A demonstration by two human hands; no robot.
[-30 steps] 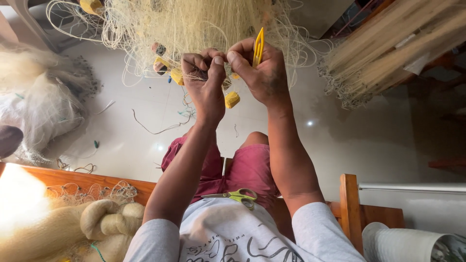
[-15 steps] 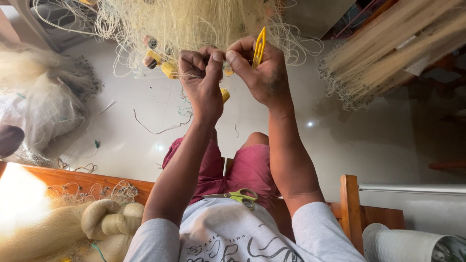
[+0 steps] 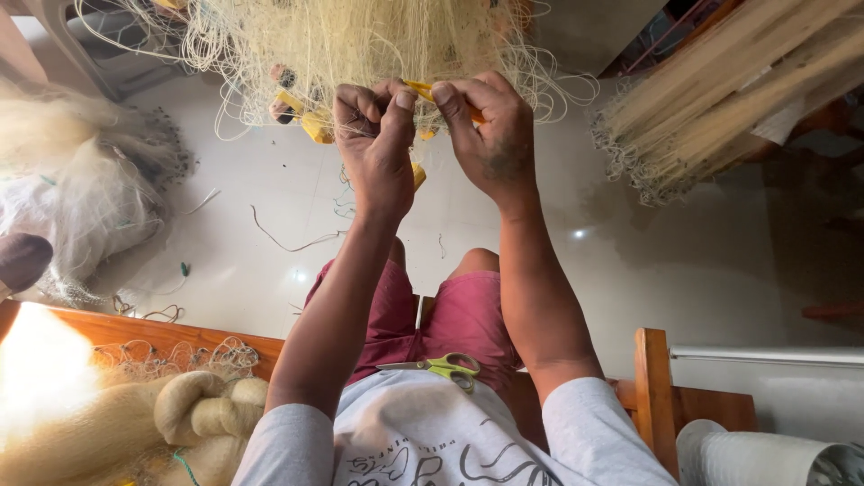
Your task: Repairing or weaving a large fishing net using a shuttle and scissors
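Tilted flatter than before, yellow plastic netting needle (image 3: 447, 97) sits pinched in right hand (image 3: 490, 135); left hand (image 3: 376, 144) fingers apparently pinch pale monofilament fishing net (image 3: 360, 40) just beside the needle.

Bright, soft daylight indoors, with one blown-out patch at the lower left.

Even light fills the scene and the pale glossy floor (image 3: 702, 270) carries small white glints of glare. The lower left corner burns out to pure white-yellow over the wooden bench (image 3: 135, 328). Shadows stay faint and soft. The hands and net (image 3: 360, 36) are fairly sharp; the wide lens bends and stretches the edges, and the top right corner falls darker.
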